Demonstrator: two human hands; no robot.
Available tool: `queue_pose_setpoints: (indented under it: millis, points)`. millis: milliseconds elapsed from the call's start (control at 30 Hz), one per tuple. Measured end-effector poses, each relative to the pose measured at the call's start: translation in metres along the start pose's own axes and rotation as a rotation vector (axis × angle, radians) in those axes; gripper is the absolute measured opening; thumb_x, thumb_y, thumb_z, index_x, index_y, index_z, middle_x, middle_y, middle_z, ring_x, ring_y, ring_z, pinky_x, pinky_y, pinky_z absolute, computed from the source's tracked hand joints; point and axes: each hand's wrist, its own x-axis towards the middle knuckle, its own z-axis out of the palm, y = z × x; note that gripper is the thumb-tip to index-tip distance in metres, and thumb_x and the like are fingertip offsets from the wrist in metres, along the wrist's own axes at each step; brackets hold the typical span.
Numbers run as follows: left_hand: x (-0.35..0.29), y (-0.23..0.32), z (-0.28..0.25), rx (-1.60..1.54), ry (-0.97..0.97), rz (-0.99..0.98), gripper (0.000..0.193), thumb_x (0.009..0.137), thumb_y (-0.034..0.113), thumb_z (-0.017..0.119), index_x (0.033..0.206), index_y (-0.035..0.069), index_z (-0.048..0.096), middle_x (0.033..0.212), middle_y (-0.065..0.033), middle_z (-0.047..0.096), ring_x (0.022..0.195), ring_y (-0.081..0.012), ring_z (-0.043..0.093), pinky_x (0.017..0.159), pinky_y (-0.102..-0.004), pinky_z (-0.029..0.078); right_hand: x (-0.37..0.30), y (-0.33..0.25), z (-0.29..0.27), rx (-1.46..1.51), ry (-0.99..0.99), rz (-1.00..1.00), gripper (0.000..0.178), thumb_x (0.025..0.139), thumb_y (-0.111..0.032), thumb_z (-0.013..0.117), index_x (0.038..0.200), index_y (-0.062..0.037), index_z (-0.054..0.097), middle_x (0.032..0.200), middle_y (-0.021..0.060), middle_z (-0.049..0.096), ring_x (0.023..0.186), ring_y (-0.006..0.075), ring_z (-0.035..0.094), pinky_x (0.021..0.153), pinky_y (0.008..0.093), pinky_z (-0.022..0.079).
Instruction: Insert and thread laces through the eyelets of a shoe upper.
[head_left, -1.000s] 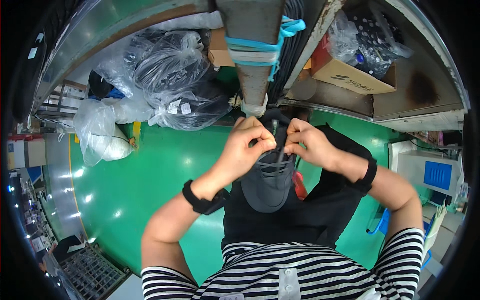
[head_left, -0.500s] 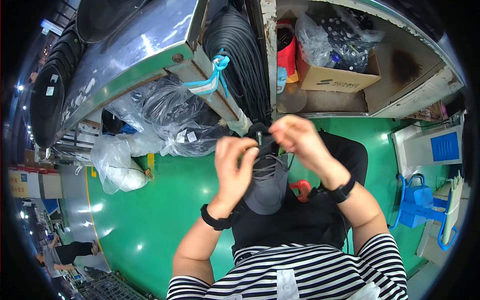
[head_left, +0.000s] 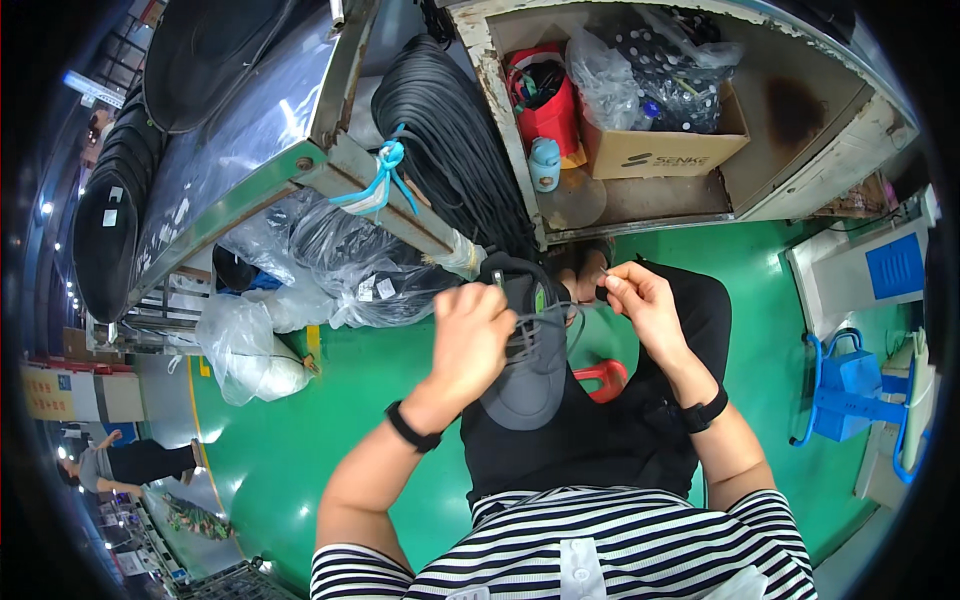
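Note:
A dark grey sneaker (head_left: 528, 385) rests on my lap, its toe toward me and its black collar away from me. Grey laces (head_left: 523, 345) cross its front, and one loose length loops out on the right side. My left hand (head_left: 472, 335) is closed at the left edge of the lacing, on the shoelace, with its fingertips partly hidden. To the right of the shoe, apart from it, my right hand (head_left: 645, 308) pinches something small and dark between thumb and forefinger. Part of the tongue shows green inside the opening.
A metal table (head_left: 240, 150) stands at left with a bundle of black cords (head_left: 450, 140) beside it. Plastic bags (head_left: 255, 345) lie below. A shelf holds a cardboard box (head_left: 665, 150) and a blue bottle (head_left: 544, 165). Blue-framed equipment (head_left: 850, 400) stands right; another person (head_left: 150, 463) is far left.
My right hand has moved right, away from the shoe's opening. My left hand has come down slightly and closed by the laces. The view has shifted, showing more of the shelf.

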Motion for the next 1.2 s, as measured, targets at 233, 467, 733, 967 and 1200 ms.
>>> queue_pose_setpoints:
  millis: [233,467,733,967,1200]
  points:
    - [-0.099,-0.06,-0.021,-2.344,0.457,-0.682,0.008,0.091,0.003,0.055,0.095,-0.001,0.061,0.117,-0.0162,0.058,0.104,-0.0227,0.06,0.089,-0.0344,0.049,0.016,0.016,0.03,-0.588,-0.103,-0.139,0.012,0.088,-0.018,0.065,0.087,-0.0059,0.067,0.064,0.007,0.065,0.059,0.017,0.065,0.058,0.0306,0.049]
    - [-0.129,-0.117,-0.004,-1.717,1.155,-0.871,0.011,0.093,0.005,0.056,0.097,-0.005,0.058,0.101,-0.0147,0.062,0.094,-0.0213,0.062,0.088,-0.0312,0.052,0.027,0.018,0.053,-0.886,-0.127,-0.281,0.014,0.084,-0.015,0.067,0.082,-0.0012,0.065,0.061,0.0112,0.062,0.056,0.0228,0.062,0.054,0.0327,0.046]
    - [-0.08,-0.065,0.023,-0.3,0.408,-0.505,0.039,0.077,0.011,0.074,0.116,0.013,0.067,0.081,-0.0052,0.069,0.076,-0.0203,0.06,0.075,-0.034,0.045,0.027,0.014,0.073,-1.374,-0.188,-0.693,0.012,0.079,-0.01,0.064,0.073,-0.0053,0.055,0.065,0.0105,0.058,0.061,0.0307,0.062,0.055,0.0411,0.048]
    - [-0.053,-0.046,0.01,-0.147,0.343,-0.489,0.008,0.078,0.014,0.071,0.085,0.014,0.07,0.083,-0.0002,0.066,0.092,-0.0225,0.055,0.087,-0.0395,0.036,0.064,-0.026,0.052,-1.316,-0.593,-0.758,0.018,0.076,-0.016,0.07,0.081,-0.0074,0.055,0.075,0.0068,0.057,0.067,0.0297,0.062,0.055,0.0395,0.049]
    - [-0.055,-0.046,0.003,0.008,0.344,-0.413,0.005,0.074,0.014,0.068,0.076,0.011,0.065,0.083,-0.0042,0.06,0.104,-0.0281,0.051,0.093,-0.0486,0.033,0.104,-0.027,0.073,-1.212,-0.972,-0.748,0.023,0.076,-0.022,0.072,0.082,-0.0072,0.055,0.078,0.0097,0.056,0.073,0.0322,0.061,0.06,0.0425,0.047]
